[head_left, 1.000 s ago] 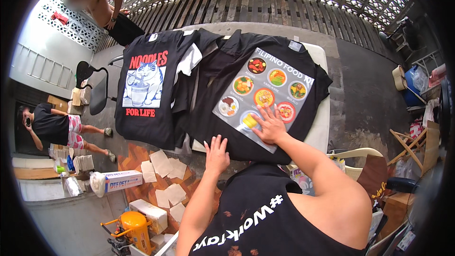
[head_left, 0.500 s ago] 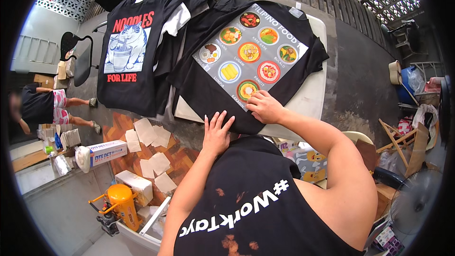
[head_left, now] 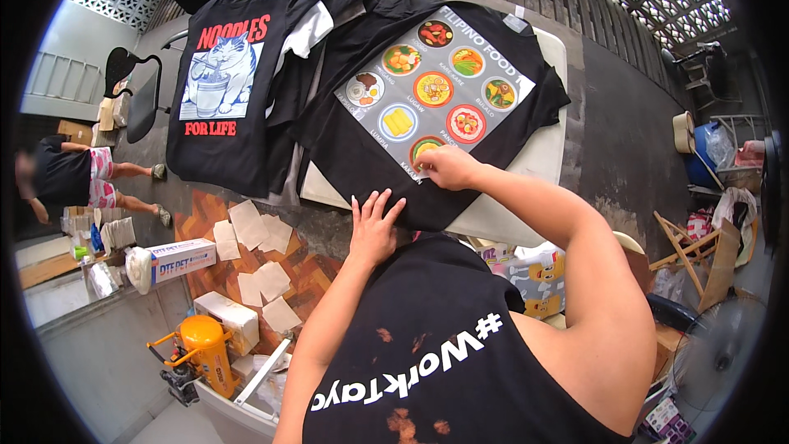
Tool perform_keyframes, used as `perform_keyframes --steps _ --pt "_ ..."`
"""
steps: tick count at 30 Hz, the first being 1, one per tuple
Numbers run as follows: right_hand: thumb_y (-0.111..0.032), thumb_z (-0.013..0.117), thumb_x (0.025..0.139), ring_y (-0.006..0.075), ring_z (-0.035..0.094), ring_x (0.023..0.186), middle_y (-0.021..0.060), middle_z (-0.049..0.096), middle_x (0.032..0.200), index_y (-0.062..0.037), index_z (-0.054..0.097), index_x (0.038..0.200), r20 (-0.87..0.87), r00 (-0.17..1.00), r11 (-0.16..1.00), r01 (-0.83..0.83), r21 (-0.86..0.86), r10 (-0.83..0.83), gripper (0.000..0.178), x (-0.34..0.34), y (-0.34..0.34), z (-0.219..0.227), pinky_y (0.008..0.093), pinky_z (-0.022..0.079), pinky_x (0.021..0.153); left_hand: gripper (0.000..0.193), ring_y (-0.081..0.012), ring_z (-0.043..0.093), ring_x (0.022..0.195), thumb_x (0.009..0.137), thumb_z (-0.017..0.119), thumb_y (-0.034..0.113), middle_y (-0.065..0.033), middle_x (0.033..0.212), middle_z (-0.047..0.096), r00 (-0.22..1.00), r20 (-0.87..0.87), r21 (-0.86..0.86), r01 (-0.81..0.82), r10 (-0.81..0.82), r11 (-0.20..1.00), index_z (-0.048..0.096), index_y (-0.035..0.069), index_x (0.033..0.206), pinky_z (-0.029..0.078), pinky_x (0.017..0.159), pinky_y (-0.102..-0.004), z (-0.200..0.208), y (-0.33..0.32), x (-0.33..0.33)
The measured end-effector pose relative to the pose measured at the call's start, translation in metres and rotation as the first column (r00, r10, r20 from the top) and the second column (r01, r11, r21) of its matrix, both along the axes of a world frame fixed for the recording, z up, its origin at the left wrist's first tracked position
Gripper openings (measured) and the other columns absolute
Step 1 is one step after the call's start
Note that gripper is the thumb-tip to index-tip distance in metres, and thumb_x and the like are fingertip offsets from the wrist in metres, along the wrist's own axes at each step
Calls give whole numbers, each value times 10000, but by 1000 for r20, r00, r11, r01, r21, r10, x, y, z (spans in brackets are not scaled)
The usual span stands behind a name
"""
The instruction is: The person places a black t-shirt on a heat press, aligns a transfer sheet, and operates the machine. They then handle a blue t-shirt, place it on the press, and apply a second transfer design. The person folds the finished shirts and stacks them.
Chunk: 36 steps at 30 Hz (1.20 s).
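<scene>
A black T-shirt (head_left: 345,156) lies spread on a white table (head_left: 549,148), turned at a slant. Its large grey print (head_left: 433,122) carries several round food pictures. My right hand (head_left: 450,168) is closed in a pinch at the print's lower corner, over the lowest food picture. Anything between its fingertips is too small to make out. My left hand (head_left: 376,226) rests with fingers spread on the shirt's near edge. Left of it, another black T-shirt (head_left: 218,166) with a cat print lies over more dark garments, a white piece of cloth (head_left: 306,35) showing between.
A black chair (head_left: 144,107) stands beyond the shirts at the left, near a person (head_left: 70,173). Cream sheets (head_left: 251,226) lie on the wood-patterned floor. An orange tank (head_left: 207,353) and a white box (head_left: 226,321) are lower left; a fan (head_left: 723,353) is lower right.
My right hand has shifted slightly left and down along the print's lower corner, now covering more of the lowest food picture. My left hand stays nearly in place.
</scene>
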State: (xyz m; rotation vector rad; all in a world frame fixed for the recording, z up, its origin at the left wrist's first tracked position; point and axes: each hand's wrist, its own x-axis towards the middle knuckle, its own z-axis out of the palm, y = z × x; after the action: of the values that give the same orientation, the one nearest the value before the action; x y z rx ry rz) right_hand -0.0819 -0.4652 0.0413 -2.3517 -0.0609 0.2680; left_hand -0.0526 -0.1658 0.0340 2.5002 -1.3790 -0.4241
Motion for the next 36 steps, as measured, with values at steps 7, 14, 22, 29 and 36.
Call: perform_keyframes --steps 7,14,22,29,36 --pt "-73 654 861 313 781 967 164 807 1015 -73 794 1126 -179 926 911 363 194 -331 299 27 -14 -17 413 607 902 762 -355 356 1561 852 771 142 -93 1662 425 999 -31 8 14 -14 1000 552 286 1567 165 1305 -688 0 -1 6" --pt "-89 670 882 213 773 936 112 811 985 -69 804 1111 -231 771 725 637 261 -594 267 64 -61 -35 371 601 873 752 -357 357 1561 868 763 155 -84 1663 423 998 -65 38 28 -25 999 543 293 1574 173 1304 -682 1 1 10" --pt "-27 682 913 146 728 843 89 785 1007 -11 775 1148 -108 618 548 754 362 -779 254 98 -117 -61 309 603 728 739 -348 392 1540 853 777 164 -79 1651 441 998 -53 4 27 -26 1000 567 287 1550 222 1279 -700 3 1 11" --pt "-54 735 919 157 747 817 85 773 987 -17 749 1138 -124 386 286 830 479 -914 223 107 -146 -80 311 612 696 815 -326 395 1535 801 830 181 -52 1654 438 1000 -24 39 13 -12 999 559 327 1555 195 1300 -684 0 1 9" --pt "34 679 950 149 726 843 87 745 1062 0 688 1199 -323 329 84 803 590 -887 251 104 -145 -69 307 635 758 775 -342 397 1530 834 821 200 -62 1657 432 999 -37 30 22 -21 999 559 315 1554 203 1286 -704 -4 3 11"
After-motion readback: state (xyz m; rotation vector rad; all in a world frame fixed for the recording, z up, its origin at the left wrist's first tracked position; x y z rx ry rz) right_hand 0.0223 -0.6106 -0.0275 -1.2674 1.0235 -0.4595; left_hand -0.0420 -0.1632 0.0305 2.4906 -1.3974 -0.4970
